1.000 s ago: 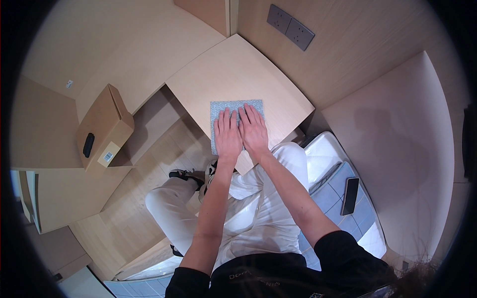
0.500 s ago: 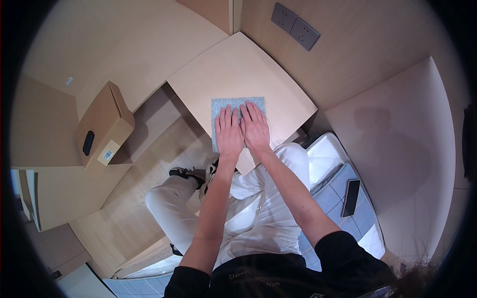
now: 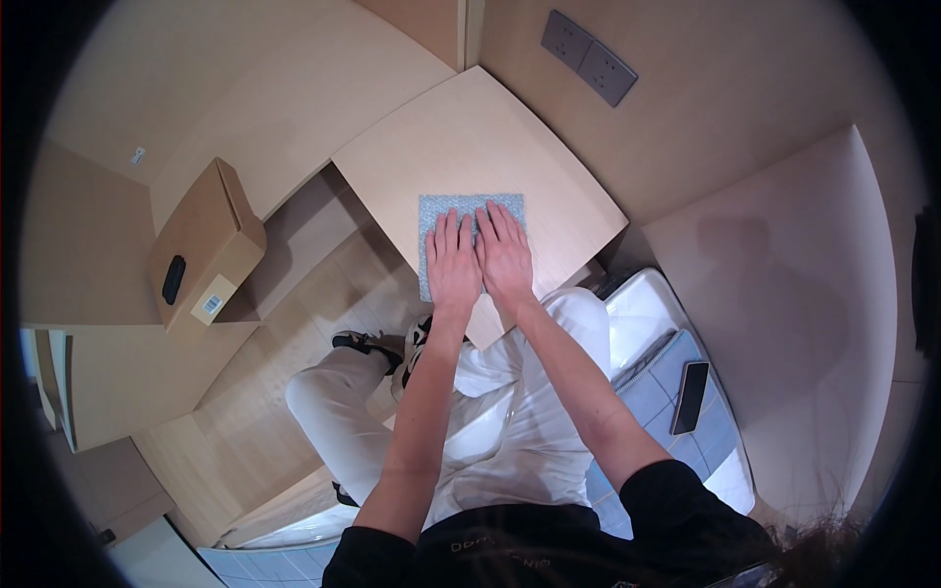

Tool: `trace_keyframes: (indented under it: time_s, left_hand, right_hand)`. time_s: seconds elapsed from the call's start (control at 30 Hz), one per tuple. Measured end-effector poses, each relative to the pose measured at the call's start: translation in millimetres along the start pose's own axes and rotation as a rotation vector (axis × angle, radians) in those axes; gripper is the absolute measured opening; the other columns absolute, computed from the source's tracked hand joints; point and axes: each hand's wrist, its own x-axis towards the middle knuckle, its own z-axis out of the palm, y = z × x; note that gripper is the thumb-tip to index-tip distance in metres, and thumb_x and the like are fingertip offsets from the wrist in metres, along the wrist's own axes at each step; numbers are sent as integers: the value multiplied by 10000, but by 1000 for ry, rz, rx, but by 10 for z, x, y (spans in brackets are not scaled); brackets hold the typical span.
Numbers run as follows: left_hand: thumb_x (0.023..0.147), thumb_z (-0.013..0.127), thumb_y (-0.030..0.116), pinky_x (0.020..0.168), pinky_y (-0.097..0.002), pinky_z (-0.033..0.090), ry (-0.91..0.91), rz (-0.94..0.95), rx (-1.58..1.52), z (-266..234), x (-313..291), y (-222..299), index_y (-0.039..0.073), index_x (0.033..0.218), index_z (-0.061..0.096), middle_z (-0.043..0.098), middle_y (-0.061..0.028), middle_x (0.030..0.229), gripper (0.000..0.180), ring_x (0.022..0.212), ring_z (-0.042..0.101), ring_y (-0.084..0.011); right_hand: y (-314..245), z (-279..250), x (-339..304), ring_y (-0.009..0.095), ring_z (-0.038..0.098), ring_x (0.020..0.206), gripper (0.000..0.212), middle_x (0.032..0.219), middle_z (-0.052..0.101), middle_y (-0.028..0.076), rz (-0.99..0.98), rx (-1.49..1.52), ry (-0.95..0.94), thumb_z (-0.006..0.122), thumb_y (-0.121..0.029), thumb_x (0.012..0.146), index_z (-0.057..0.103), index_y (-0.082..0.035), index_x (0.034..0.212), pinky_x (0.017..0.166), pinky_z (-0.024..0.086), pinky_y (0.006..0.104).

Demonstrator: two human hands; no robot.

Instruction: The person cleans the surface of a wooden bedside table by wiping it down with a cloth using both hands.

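Note:
A square grey-blue textured cloth (image 3: 472, 203) lies flat on the light wooden tabletop (image 3: 470, 137), close to its near edge. My left hand (image 3: 454, 260) rests palm down on the cloth's left part, fingers stretched away from me. Beside it my right hand (image 3: 505, 257) lies palm down on the right part, its fingers slightly spread. The two hands touch or nearly touch along their thumbs. Much of the cloth's middle and lower right is hidden beneath them.
To the left, a brown cardboard box (image 3: 201, 240) with a black handle stands on a wooden surface. A phone (image 3: 690, 397) lies on the blue checked bedding (image 3: 652, 377) at right. Wall sockets (image 3: 589, 58) are set in the far wall. My crossed legs are below the table edge.
Both hands stay flat on the cloth in the same place. The whole view has shifted very slightly; nothing was picked up or let go.

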Motion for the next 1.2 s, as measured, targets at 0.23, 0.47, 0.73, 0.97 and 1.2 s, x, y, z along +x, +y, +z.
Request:
trace_keyframes:
  time_s: [0.23, 0.47, 0.73, 0.97, 1.2]
  left_hand:
    - [1112, 482, 289, 1308, -505, 225, 17, 1, 9, 6, 11, 2, 75, 1548, 529, 443, -150, 1670, 489, 1580, 353, -328]
    - [1111, 484, 292, 1309, -503, 223, 24, 4, 16, 20, 11, 2, 75, 1544, 532, 444, -148, 1668, 487, 1577, 358, -327]
    - [1111, 483, 287, 1310, -506, 220, 0, -2, 20, 9, 15, 4, 85, 1563, 511, 433, -141, 1676, 496, 1584, 346, -322]
    - [1102, 492, 269, 1308, -512, 220, 0, 1, 4, 15, 27, 0, 78, 1560, 512, 434, -148, 1673, 497, 1585, 342, -331]
    - [1097, 497, 271, 1305, -516, 229, 12, 3, 4, 23, 49, -18, 73, 1549, 522, 447, -155, 1662, 494, 1580, 350, -335]
  right_hand:
    - [6, 9, 5, 353, 430, 1529, 466, 1617, 501, 177, 2, 5, 6, 555, -190, 1062, 568, -21, 1496, 1284, 316, 483]
    - [16, 10, 0, 356, 437, 1523, 460, 1607, 508, 182, -5, 11, 13, 561, -184, 1058, 575, -16, 1486, 1280, 323, 485]
    - [8, 8, 6, 357, 439, 1521, 461, 1603, 512, 184, -6, 13, 18, 569, -174, 1051, 578, -12, 1482, 1278, 326, 483]
    - [11, 12, 20, 359, 445, 1517, 461, 1598, 517, 186, -2, 21, 25, 574, -171, 1044, 582, -12, 1477, 1275, 328, 486]
    - [15, 34, 54, 359, 448, 1515, 481, 1594, 522, 185, -1, 4, 5, 575, -163, 1039, 558, -6, 1494, 1272, 331, 489]
